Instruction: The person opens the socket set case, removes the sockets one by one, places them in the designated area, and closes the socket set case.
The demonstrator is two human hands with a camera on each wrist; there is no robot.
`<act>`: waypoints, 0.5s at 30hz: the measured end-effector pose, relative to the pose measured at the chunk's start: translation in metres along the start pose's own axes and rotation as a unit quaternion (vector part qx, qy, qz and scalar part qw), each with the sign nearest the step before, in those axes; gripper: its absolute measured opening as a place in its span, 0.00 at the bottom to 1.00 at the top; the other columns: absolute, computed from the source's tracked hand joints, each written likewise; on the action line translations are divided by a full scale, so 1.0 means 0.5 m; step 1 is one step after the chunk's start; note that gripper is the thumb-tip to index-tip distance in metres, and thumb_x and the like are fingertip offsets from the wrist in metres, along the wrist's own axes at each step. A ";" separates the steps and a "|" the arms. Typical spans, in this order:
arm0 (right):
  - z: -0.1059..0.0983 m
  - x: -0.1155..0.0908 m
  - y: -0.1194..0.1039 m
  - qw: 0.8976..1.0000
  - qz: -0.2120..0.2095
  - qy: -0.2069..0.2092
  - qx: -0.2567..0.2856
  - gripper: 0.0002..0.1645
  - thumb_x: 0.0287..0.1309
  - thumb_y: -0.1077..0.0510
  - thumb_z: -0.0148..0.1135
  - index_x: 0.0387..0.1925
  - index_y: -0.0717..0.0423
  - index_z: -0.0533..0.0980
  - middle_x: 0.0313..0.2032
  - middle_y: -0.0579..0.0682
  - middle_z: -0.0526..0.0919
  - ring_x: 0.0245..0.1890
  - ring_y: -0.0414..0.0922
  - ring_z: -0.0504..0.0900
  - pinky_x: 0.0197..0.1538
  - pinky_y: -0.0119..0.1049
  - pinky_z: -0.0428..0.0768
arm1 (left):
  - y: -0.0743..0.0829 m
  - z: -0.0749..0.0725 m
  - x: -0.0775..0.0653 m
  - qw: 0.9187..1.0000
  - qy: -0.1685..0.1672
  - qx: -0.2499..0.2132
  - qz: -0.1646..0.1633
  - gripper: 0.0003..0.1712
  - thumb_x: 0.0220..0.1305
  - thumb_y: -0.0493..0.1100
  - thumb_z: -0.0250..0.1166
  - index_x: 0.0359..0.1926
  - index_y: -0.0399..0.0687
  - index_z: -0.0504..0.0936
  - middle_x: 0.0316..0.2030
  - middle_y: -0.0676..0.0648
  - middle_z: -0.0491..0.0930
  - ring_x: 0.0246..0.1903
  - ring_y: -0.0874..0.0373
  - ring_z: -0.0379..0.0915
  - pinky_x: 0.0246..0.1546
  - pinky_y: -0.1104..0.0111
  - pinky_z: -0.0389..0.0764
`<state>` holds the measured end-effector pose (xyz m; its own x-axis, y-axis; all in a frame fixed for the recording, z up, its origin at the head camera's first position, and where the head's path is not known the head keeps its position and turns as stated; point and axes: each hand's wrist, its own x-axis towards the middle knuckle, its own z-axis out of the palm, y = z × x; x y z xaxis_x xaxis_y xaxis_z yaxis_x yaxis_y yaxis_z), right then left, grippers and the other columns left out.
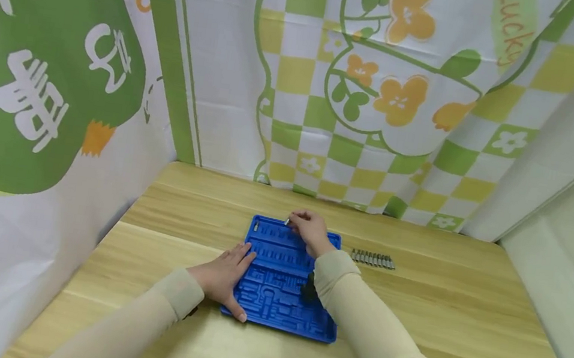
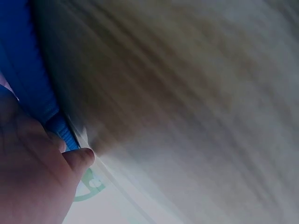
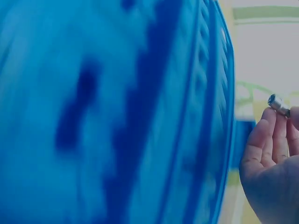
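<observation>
A blue molded tool tray (image 1: 271, 298) with many shaped recesses lies on the wooden table. My left hand (image 1: 224, 273) rests on its left edge, fingers spread over the rim and thumb near the front corner. In the left wrist view that hand (image 2: 32, 172) lies against the tray's blue side. Over the tray's far edge, my right hand (image 1: 311, 230) pinches a small silver metal socket (image 3: 278, 104) between thumb and fingertips. One similar metal piece (image 1: 256, 226) sits in the far-left slot of the top row.
A neat row of several metal sockets (image 1: 373, 259) lies on the table (image 1: 453, 322) to the right of the tray. Patterned cloth (image 1: 299, 84) hangs behind the table's far edge, with white sheeting on both sides. A dark object (image 1: 309, 289) shows beneath my right wrist.
</observation>
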<state>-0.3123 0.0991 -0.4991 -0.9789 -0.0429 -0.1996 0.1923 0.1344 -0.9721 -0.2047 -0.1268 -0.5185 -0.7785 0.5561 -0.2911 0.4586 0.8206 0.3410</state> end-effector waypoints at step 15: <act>-0.242 -0.016 0.009 0.999 0.016 0.006 0.036 0.22 0.77 0.62 0.54 0.64 0.74 0.70 0.40 0.46 0.80 0.36 0.35 0.80 0.46 0.31 0.82 | 0.013 -0.014 0.000 1.000 0.009 -0.028 0.009 0.83 0.38 0.73 0.81 0.80 0.31 0.49 0.80 0.30 0.39 0.79 0.37 0.34 0.77 0.47 0.47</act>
<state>-0.3118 0.2199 -0.4868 -0.9729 -0.0268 -0.2295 0.2274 0.0647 -0.9717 -0.2045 -0.1225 -0.5099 -0.7787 0.5671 -0.2683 0.4476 0.8019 0.3957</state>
